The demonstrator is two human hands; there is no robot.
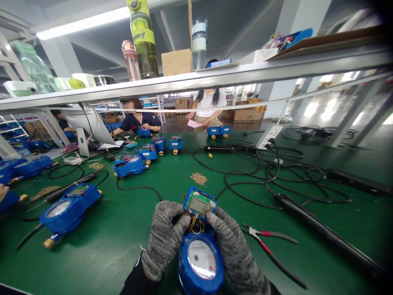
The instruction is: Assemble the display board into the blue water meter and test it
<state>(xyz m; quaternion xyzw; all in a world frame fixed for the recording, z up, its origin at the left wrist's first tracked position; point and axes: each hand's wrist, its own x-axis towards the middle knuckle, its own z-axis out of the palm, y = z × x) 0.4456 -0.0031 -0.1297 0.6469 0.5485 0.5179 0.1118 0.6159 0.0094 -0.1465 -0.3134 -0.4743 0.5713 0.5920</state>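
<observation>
A blue water meter (201,262) with a round counter dial lies in front of me. Over its far end, a display module (199,203) with a green circuit board and a grey screen is tilted up, and yellow and dark wires run from it down into the meter's housing. My left hand (167,235), in a grey knit glove, pinches the module's left side. The gloved right hand (235,246) grips its right edge, thumb on the front near the screen's lower corner. To the right of that hand lie red-handled cutting pliers (270,246), jaws apart.
A pile of small brass screws (198,178) lies beyond the module. Another blue meter (70,213) rests at left, with several more behind. Black cables and an electric screwdriver (325,233) spread over the right side. A shelf (184,84) with bottles crosses above; people sit and stand beyond.
</observation>
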